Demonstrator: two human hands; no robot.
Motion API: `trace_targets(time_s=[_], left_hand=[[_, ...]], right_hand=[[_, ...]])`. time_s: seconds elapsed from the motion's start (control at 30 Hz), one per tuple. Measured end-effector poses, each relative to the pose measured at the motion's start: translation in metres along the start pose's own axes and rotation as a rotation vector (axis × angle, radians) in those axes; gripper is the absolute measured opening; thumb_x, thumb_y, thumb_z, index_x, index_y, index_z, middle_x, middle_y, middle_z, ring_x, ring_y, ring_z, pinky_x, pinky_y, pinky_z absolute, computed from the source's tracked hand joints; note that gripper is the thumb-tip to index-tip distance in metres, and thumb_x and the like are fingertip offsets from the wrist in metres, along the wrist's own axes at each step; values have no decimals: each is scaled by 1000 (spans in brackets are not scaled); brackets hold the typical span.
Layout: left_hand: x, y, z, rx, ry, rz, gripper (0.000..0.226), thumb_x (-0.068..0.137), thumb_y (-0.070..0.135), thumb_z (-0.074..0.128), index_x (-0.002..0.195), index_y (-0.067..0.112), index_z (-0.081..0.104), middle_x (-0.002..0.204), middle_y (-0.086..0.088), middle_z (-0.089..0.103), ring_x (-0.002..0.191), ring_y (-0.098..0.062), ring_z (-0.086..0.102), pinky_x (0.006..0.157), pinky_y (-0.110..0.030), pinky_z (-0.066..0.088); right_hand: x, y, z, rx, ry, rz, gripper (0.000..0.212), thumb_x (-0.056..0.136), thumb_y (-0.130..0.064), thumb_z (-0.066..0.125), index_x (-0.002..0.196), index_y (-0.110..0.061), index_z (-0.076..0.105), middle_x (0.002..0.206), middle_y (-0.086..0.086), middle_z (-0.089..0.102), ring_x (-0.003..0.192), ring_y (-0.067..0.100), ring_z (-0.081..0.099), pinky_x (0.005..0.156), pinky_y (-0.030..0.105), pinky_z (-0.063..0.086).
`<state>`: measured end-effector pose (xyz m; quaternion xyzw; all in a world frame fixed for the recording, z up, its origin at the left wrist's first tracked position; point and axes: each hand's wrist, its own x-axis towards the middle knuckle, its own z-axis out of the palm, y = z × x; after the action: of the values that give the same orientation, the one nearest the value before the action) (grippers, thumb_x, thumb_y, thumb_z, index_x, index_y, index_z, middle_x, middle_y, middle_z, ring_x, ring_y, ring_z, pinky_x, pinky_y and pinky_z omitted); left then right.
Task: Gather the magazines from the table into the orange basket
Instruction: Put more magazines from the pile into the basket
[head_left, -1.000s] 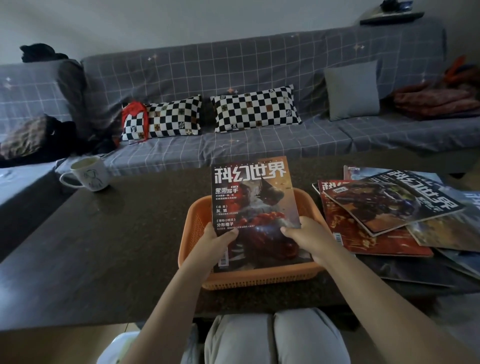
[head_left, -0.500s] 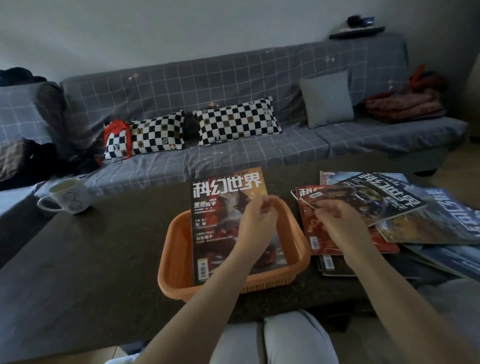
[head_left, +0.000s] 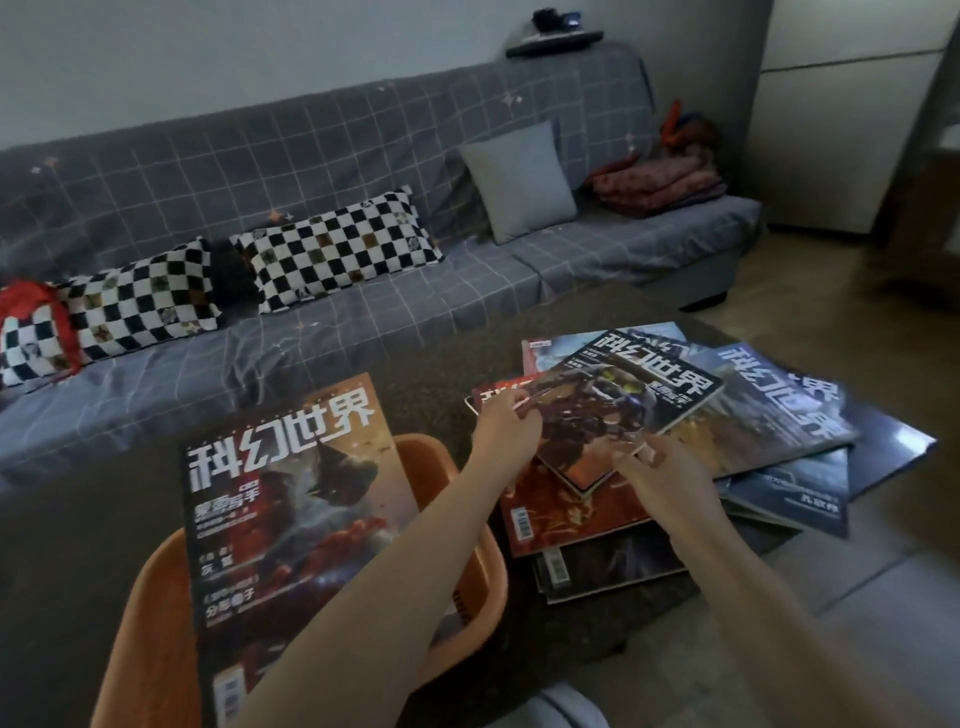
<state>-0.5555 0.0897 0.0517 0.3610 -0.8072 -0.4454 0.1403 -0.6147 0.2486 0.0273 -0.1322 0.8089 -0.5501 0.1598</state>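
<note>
An orange basket (head_left: 483, 587) stands on the dark table at lower left, and one magazine (head_left: 291, 499) with a red-and-dark cover lies in it, overhanging its far rim. To its right several magazines lie in a loose pile. The top magazine (head_left: 628, 405) has a dark cover with a robot figure. My left hand (head_left: 506, 423) pinches its left corner. My right hand (head_left: 660, 473) grips its near corner. A red magazine (head_left: 561, 514) lies under it.
The dark table (head_left: 426, 384) has its right edge near the pile, with tiled floor beyond. Behind it runs a grey checked sofa (head_left: 363, 156) with chequered pillows (head_left: 332, 249) and a grey cushion (head_left: 519, 182). My knees show at the bottom edge.
Both hands let go of the magazine in the basket and moved right to the pile. They now hold the top dark magazine. The camera turned right, so the mug left the view.
</note>
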Motion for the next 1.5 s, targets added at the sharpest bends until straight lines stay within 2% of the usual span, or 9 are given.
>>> trace_targets(time_s=[0.1, 0.3, 0.53, 0.7, 0.83, 0.93, 1.2, 1.33, 1.5], left_hand=[[28, 1, 9, 15, -30, -150, 38, 95, 22, 48, 130, 9, 55, 126, -11, 62, 111, -24, 61, 93, -36, 51], [56, -10, 15, -111, 36, -326, 51, 88, 21, 58, 135, 1, 47, 131, -17, 57, 117, -32, 58, 101, -43, 48], [73, -8, 12, 537, -107, -184, 70, 90, 59, 52, 146, 19, 38, 152, -12, 36, 140, -33, 30, 114, -49, 18], [68, -10, 2, 507, -163, -158, 68, 82, 59, 64, 127, 9, 57, 128, -12, 60, 114, -28, 56, 93, -37, 46], [45, -7, -11, 209, -281, -52, 42, 83, 41, 73, 109, 11, 60, 108, -10, 67, 92, -23, 67, 85, -38, 55], [17, -3, -20, 60, -168, 76, 27, 88, 35, 69, 92, 16, 50, 91, -6, 62, 62, -14, 64, 56, -29, 54], [-67, -17, -69, -70, 230, 195, 21, 94, 34, 60, 82, 27, 45, 81, 2, 58, 72, -15, 60, 56, -24, 51], [-112, -33, -103, -196, 363, 219, 14, 93, 33, 61, 85, 27, 51, 85, 3, 63, 76, -11, 61, 61, -23, 47], [-160, -62, -135, -272, 532, 200, 11, 93, 32, 61, 88, 27, 53, 85, 4, 66, 74, -2, 62, 58, -18, 40]], right_hand=[[13, 1, 2, -27, 6, 16, 13, 85, -26, 66, 73, -26, 60, 73, -9, 65, 62, 6, 59, 50, 25, 45], [27, 2, 13, -27, 53, 65, 10, 83, -24, 67, 80, -18, 60, 83, 6, 68, 74, 25, 68, 72, 48, 57], [23, 10, 23, -148, 128, 69, 36, 85, -32, 64, 114, -12, 58, 116, 13, 53, 93, 27, 58, 81, 39, 51], [9, 14, 16, -222, 238, 113, 45, 85, -39, 63, 122, -15, 52, 127, 12, 45, 98, 26, 55, 72, 33, 43], [0, 19, -2, -40, 216, 227, 17, 84, -38, 64, 87, -21, 61, 102, 7, 61, 82, 22, 61, 67, 35, 52], [-12, 19, -12, 125, 132, 252, 14, 84, -30, 69, 84, -17, 63, 84, 5, 66, 73, 19, 62, 65, 34, 51], [-59, -17, -14, 291, 4, 87, 18, 81, -29, 72, 91, -14, 72, 71, 2, 68, 69, 14, 62, 59, 25, 46], [-80, -44, -3, 347, -69, -36, 8, 75, -23, 78, 72, -23, 71, 72, -8, 73, 78, 10, 67, 61, 24, 45], [-97, -69, 25, 346, -279, -24, 46, 77, -24, 77, 116, -15, 53, 99, -3, 68, 87, 12, 64, 70, 30, 48]])
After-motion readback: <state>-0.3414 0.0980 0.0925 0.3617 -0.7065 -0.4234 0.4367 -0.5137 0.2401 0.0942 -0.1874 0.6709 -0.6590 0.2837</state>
